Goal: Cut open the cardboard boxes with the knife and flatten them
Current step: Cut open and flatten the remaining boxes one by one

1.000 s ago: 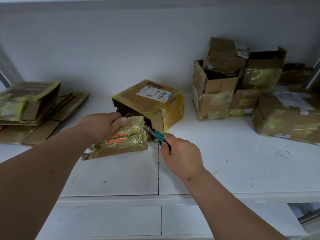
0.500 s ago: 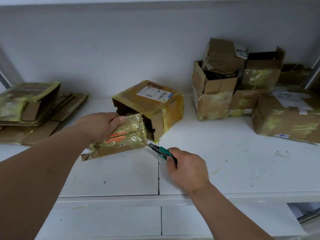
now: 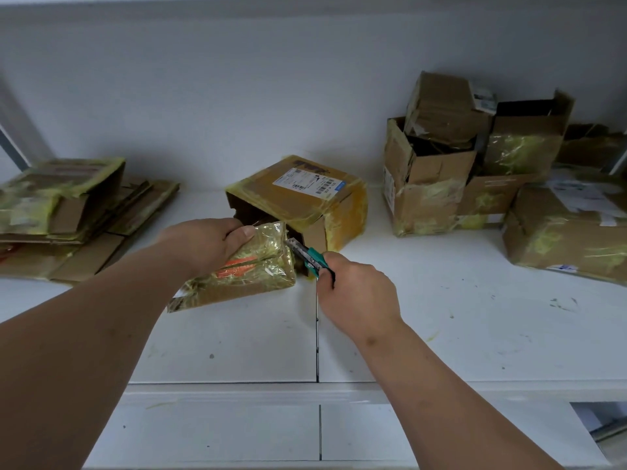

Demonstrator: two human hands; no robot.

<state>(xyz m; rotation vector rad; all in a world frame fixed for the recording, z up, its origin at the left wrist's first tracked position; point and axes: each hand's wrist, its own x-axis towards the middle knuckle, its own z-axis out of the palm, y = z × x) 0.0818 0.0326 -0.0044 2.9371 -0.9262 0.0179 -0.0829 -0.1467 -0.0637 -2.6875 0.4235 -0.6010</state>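
A cardboard box (image 3: 302, 195) wrapped in yellowish tape lies on its side in the middle of the white shelf (image 3: 475, 317), its open end facing me. My left hand (image 3: 207, 242) grips the box's taped front flap (image 3: 251, 276), which folds down toward me. My right hand (image 3: 356, 296) holds a green utility knife (image 3: 307, 257). Its blade points up and left, with the tip at the flap's right edge where it meets the box.
A stack of flattened cardboard (image 3: 68, 212) lies at the left. A heap of unflattened boxes (image 3: 475, 164) stands at the back right, with a larger taped box (image 3: 570, 232) at the far right. The shelf's front edge (image 3: 305, 388) runs below my hands.
My right hand drew the knife down and toward me, then brought it back up to the flap's right edge. My left hand kept hold of the flap.
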